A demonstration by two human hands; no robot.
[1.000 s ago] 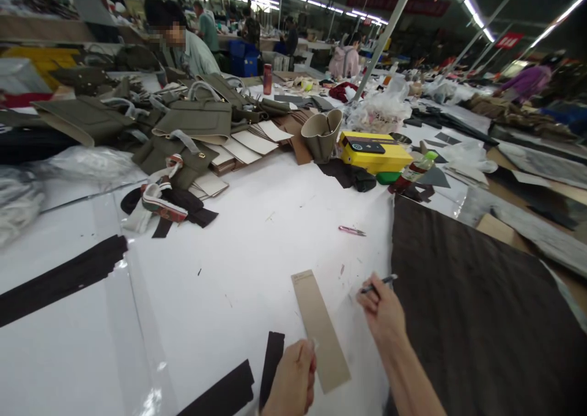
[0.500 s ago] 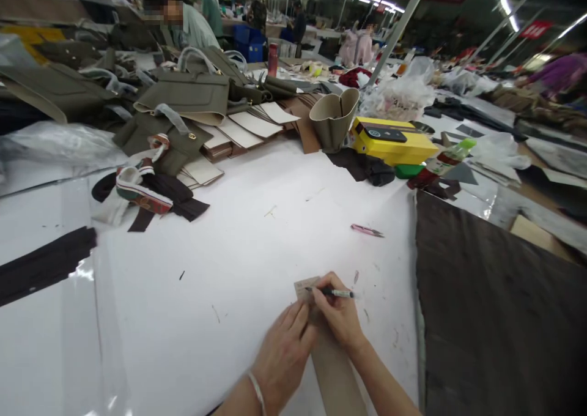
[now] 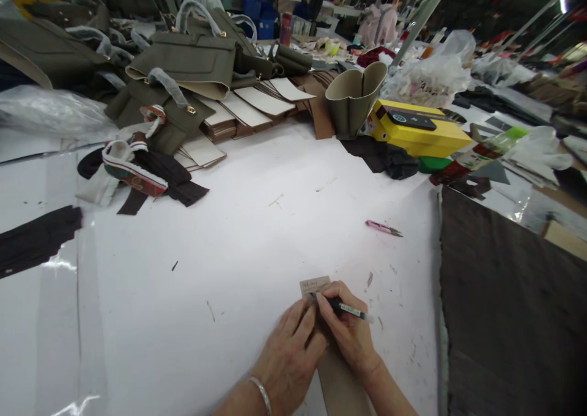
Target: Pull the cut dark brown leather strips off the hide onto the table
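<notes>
On the white table (image 3: 257, 220), near its front edge, we are pinning down a long tan cardboard strip (image 3: 337, 379) whose long axis is running from the bottom of the view up and slightly leftward, its far end (image 3: 314, 284) pointing away from us toward the heaped bags. That far end is carrying a few lines of small writing, too faint for us to read. Our left hand (image 3: 288, 358) is lying flat on the strip with fingers spread and pressing down, a silver bangle (image 3: 261, 393) sitting on its wrist. Our right hand (image 3: 351, 333) is pinching a slim black-and-white pen (image 3: 351, 309) between thumb and fingers, the tip touching the strip's far end and the barrel slanting off to the right.

Just beyond the hands, a small pink clipper (image 3: 383, 227) is lying on the white surface. To the right, a large dark brown textured sheet (image 3: 509, 318) is covering that side of the table. Farther back, a yellow box with a dark band (image 3: 419, 131) is sitting beside a folded beige leather piece (image 3: 355, 98), the label on the band being too small for us to read. Behind these, olive-green handbags (image 3: 188, 61) are piling up over fanned cream panels (image 3: 257, 107), and a striped strap (image 3: 131, 171) is resting on black scraps at the left.
</notes>
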